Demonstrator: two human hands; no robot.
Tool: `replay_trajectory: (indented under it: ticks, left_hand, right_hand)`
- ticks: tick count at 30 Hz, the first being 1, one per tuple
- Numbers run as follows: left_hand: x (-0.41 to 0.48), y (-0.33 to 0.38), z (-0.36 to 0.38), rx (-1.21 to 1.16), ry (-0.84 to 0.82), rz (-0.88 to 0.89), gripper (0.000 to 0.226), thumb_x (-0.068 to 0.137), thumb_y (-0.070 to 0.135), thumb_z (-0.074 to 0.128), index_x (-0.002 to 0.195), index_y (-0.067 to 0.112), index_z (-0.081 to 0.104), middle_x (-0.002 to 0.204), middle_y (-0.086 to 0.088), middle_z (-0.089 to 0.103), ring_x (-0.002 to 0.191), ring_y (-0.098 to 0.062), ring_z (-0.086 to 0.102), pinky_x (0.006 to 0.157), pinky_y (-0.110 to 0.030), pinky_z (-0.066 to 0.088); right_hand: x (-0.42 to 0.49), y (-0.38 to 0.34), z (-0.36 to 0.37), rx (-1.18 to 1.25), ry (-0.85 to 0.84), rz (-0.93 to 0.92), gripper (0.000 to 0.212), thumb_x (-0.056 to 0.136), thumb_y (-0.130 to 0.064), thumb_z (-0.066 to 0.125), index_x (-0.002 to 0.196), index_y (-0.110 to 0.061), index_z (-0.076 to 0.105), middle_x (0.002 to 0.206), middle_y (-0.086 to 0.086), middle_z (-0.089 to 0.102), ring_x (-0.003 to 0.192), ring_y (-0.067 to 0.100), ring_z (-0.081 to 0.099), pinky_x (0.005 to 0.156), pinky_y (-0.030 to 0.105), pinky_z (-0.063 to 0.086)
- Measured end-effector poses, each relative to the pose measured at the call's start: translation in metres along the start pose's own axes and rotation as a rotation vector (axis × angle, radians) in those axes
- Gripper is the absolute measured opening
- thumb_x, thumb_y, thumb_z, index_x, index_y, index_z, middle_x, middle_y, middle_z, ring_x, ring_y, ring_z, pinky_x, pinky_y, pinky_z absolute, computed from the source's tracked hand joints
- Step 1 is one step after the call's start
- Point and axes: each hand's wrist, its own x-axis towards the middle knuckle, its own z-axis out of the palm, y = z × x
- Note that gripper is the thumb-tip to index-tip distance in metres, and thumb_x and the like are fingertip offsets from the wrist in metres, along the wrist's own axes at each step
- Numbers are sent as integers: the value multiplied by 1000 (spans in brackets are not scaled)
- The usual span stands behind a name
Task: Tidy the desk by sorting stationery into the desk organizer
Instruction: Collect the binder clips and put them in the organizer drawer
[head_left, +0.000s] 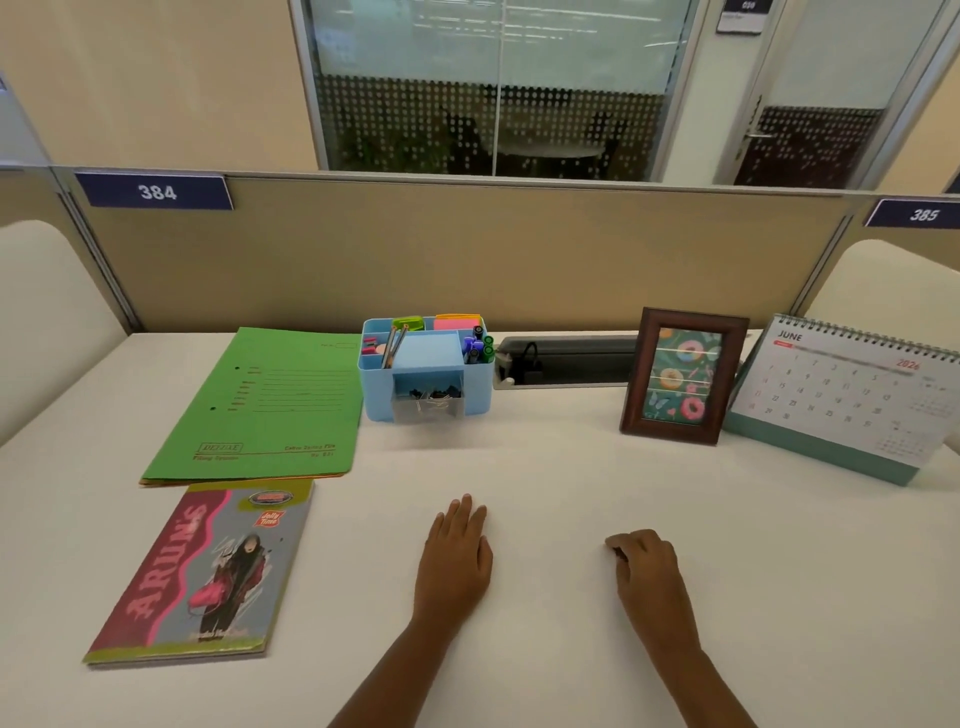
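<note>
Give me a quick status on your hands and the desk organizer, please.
Left hand flat on desk, empty. Right hand loosely curled, empty. Desk organizer holds pens, sticky notes, clips. Path to it unobstructed.

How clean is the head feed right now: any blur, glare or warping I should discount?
Head view: wide-angle warping bows the partition top; the calendar is smeared, dates barely legible; light streaks reflect across the photo frame glass; lighting is soft, shadows faint; the organizer looks fairly sharp.
</note>
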Motion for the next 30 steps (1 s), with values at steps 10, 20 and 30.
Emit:
replay_trajectory:
  ticks: [10, 20, 30]
  left_hand:
    - [10, -10, 2, 23, 27, -104, 42, 74, 21, 35, 95, 9, 70, 106, -16, 69, 96, -31, 67, 79, -43, 55]
    - [13, -11, 3, -4, 50, -98, 41, 74, 21, 35, 96, 12, 69, 107, -12, 69, 98, -27, 67, 82, -41, 54]
    - [10, -8, 1, -42, 52, -58, 34, 74, 23, 36, 105, 19, 51, 110, -7, 68, 100, -23, 66, 83, -38, 54]
  right_hand:
    - [22, -8, 6, -163, -7, -71, 37, 47, 5, 85, 75, -13, 68, 53, 3, 55, 41, 21, 55, 43, 26, 31]
    - [68, -57, 11, 315, -245, -31, 20, 83, 0, 57, 97, -12, 67, 96, 7, 66, 90, 22, 61, 79, 33, 38]
    - [174, -174, 29, 301, -165, -391, 20, 90, -13, 53, 107, -10, 64, 111, 11, 64, 108, 25, 53, 87, 35, 38]
